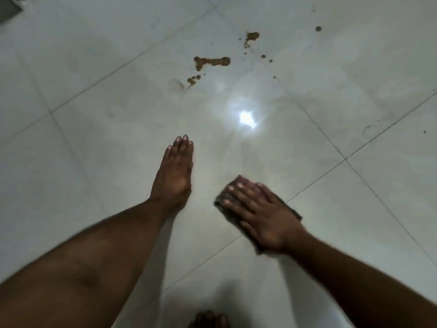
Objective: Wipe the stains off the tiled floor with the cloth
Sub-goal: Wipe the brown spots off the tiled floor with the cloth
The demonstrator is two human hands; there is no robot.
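Observation:
Brown stains (211, 62) spatter the pale tiled floor (99, 129) at the upper middle, with more blotches (251, 36) and small dots further right. My right hand (257, 215) lies flat with straight fingers on a dark grey cloth (221, 204), pressing it to the floor well short of the stains. My left hand (175, 171) rests flat on the tile to the left of the cloth, fingers straight and together, holding nothing.
A bright lamp reflection (247, 118) glares on the tile between my hands and the stains. A dark object (8, 7) sits at the top left corner. Toes of a foot (209, 319) show at the bottom edge. A small dark speck (424, 132) lies far right.

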